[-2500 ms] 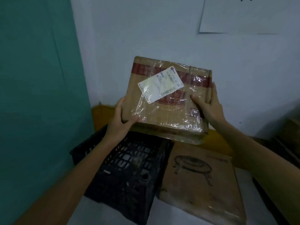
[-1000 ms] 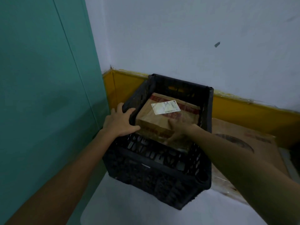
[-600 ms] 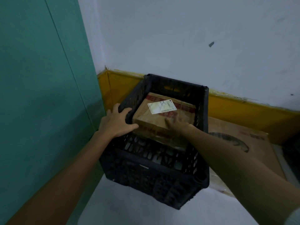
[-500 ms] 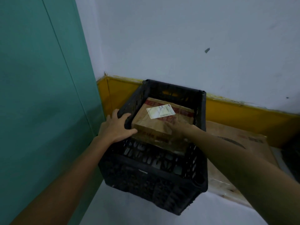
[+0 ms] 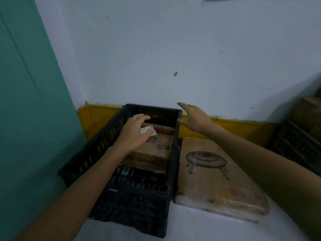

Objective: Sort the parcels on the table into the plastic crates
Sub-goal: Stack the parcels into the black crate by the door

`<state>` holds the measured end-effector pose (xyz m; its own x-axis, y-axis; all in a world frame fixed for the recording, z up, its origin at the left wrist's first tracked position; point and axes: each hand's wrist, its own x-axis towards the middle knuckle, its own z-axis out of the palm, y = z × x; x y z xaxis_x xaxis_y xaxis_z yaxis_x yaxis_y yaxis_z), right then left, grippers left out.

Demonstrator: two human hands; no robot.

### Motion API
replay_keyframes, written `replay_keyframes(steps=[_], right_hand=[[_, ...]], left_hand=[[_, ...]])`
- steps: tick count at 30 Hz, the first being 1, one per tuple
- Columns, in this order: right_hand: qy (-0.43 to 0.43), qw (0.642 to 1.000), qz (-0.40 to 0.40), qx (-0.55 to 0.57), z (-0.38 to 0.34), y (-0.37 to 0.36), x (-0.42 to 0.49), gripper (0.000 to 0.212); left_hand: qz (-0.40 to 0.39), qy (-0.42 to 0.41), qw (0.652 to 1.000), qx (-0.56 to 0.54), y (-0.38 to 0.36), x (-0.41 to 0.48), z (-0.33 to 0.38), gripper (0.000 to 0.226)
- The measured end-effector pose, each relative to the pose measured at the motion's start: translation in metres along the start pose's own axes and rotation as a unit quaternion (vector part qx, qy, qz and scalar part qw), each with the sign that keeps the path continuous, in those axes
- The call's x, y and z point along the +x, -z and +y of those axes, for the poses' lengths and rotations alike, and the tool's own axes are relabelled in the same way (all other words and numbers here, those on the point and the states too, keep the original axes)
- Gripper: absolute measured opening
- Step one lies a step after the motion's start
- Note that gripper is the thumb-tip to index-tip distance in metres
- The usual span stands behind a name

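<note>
Two parcels show, and I place both by the black plastic crate (image 5: 163, 188). Its near wall stands closest to me on the white table (image 5: 191, 226), and its left side is close to a teal panel (image 5: 26, 101).

Just right of the crate, against or almost against its right wall, a flat cardboard parcel (image 5: 217, 171) printed with a round low table lies face up. It looks too broad to lie flat inside this crate, which may be why it sits outside.

In the crate's far half rests the film-wrapped cardboard box (image 5: 159, 146). It lies below the rim with its red tape and white label (image 5: 151, 130) upward, so the label can be read. The crate's near floor is bare, with room for more.

My left hand (image 5: 133, 134) is over the box top, partly covering the label. The fingers are loosely bent, so the grip is apart and holds nothing. I cannot tell whether the fingertips touch the film.

My right hand (image 5: 194, 119) is outside the crate, in the air above its far right corner. Its fingers are spread, the grip apart and empty. I judge this box placed and both hands free for the next parcel.

Beyond the crate, a yellow band (image 5: 234, 126) runs along the foot of the white wall. Dark crates (image 5: 298, 145) stand well off to the crate's right.
</note>
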<state>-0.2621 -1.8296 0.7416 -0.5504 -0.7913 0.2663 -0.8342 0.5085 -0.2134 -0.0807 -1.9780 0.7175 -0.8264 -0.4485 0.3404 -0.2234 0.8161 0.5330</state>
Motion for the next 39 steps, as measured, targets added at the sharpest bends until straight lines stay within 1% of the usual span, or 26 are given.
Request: replay_keyframes(steps=[3, 6, 9, 11, 13, 15, 16, 18, 19, 21, 22, 24, 25, 26, 28, 29, 30, 31, 33, 34, 35, 36, 37, 38, 39], right_hand=[[-0.033, 0.999, 0.004, 0.007, 0.046, 0.020, -0.029, 0.067], [-0.060, 0.998, -0.016, -0.007, 0.093, 0.037, -0.061, 0.067], [-0.084, 0.996, -0.035, -0.008, 0.135, 0.040, -0.096, 0.069], [-0.095, 0.995, -0.039, 0.003, 0.157, 0.034, -0.120, 0.072], [-0.110, 0.992, -0.059, 0.021, 0.177, 0.021, -0.144, 0.075], [-0.122, 0.988, -0.084, 0.035, 0.196, 0.002, -0.164, 0.078], [-0.126, 0.986, -0.100, 0.047, 0.203, -0.007, -0.174, 0.083], [-0.151, 0.972, -0.155, 0.091, 0.212, -0.023, -0.194, 0.103], [-0.181, 0.959, -0.186, 0.116, 0.213, -0.028, -0.204, 0.110], [-0.211, 0.941, -0.221, 0.148, 0.227, -0.051, -0.220, 0.124], [-0.209, 0.935, -0.233, 0.166, 0.231, -0.064, -0.226, 0.125], [-0.214, 0.922, -0.261, 0.189, 0.233, -0.083, -0.236, 0.115], [-0.241, 0.910, -0.265, 0.208, 0.228, -0.086, -0.240, 0.107], [-0.266, 0.904, -0.244, 0.229, 0.223, -0.090, -0.240, 0.097], [-0.267, 0.930, -0.181, 0.175, 0.222, -0.106, -0.247, 0.081], [-0.286, 0.924, -0.151, 0.205, 0.220, -0.108, -0.251, 0.080], [-0.282, 0.924, -0.121, 0.230, 0.218, -0.106, -0.253, 0.082], [-0.283, 0.919, -0.108, 0.253, 0.216, -0.104, -0.253, 0.082], [-0.266, 0.934, -0.117, 0.208, 0.217, -0.096, -0.249, 0.072], [-0.247, 0.939, -0.126, 0.202, 0.223, -0.092, -0.246, 0.079], [-0.267, 0.925, -0.157, 0.219, 0.220, -0.080, -0.242, 0.096], [-0.261, 0.929, -0.169, 0.199, 0.221, -0.072, -0.237, 0.110], [-0.264, 0.926, -0.173, 0.208, 0.226, -0.065, -0.230, 0.112], [-0.256, 0.922, -0.176, 0.232, 0.230, -0.052, -0.224, 0.101], [-0.255, 0.919, -0.157, 0.255, 0.233, -0.042, -0.219, 0.086]], left_hand=[[0.018, -0.041, 0.998, -0.039, -0.023, -0.001, 0.047, 0.040], [0.012, -0.066, 0.997, -0.043, -0.051, -0.006, 0.088, 0.038], [0.005, -0.074, 0.996, -0.043, -0.080, -0.015, 0.118, 0.039], [-0.015, -0.062, 0.997, -0.046, -0.103, -0.025, 0.127, 0.042], [-0.051, -0.016, 0.998, -0.043, -0.127, -0.036, 0.124, 0.048], [-0.084, 0.053, 0.994, -0.046, -0.151, -0.047, 0.113, 0.055], [-0.096, 0.086, 0.990, -0.050, -0.161, -0.054, 0.107, 0.059], [-0.121, 0.141, 0.981, -0.064, -0.180, -0.066, 0.096, 0.064], [-0.136, 0.164, 0.974, -0.070, -0.188, -0.072, 0.092, 0.067], [-0.156, 0.212, 0.961, -0.085, -0.203, -0.083, 0.084, 0.075], [-0.162, 0.235, 0.954, -0.094, -0.209, -0.089, 0.080, 0.079], [-0.175, 0.263, 0.942, -0.114, -0.218, -0.099, 0.073, 0.088], [-0.178, 0.268, 0.938, -0.132, -0.222, -0.103, 0.070, 0.093], [-0.175, 0.271, 0.934, -0.153, -0.226, -0.107, 0.066, 0.096], [-0.172, 0.283, 0.926, -0.182, -0.230, -0.114, 0.063, 0.100], [-0.169, 0.286, 0.925, -0.185, -0.230, -0.116, 0.061, 0.102], [-0.167, 0.285, 0.925, -0.186, -0.232, -0.117, 0.057, 0.105], [-0.167, 0.282, 0.926, -0.185, -0.232, -0.118, 0.055, 0.107], [-0.168, 0.274, 0.930, -0.177, -0.230, -0.117, 0.053, 0.110], [-0.166, 0.269, 0.933, -0.173, -0.227, -0.114, 0.053, 0.110], [-0.158, 0.264, 0.935, -0.174, -0.224, -0.112, 0.053, 0.111], [-0.146, 0.258, 0.938, -0.178, -0.221, -0.108, 0.054, 0.112], [-0.132, 0.251, 0.941, -0.185, -0.216, -0.103, 0.056, 0.114], [-0.116, 0.240, 0.943, -0.198, -0.212, -0.098, 0.060, 0.116], [-0.097, 0.228, 0.945, -0.215, -0.208, -0.092, 0.067, 0.117]])
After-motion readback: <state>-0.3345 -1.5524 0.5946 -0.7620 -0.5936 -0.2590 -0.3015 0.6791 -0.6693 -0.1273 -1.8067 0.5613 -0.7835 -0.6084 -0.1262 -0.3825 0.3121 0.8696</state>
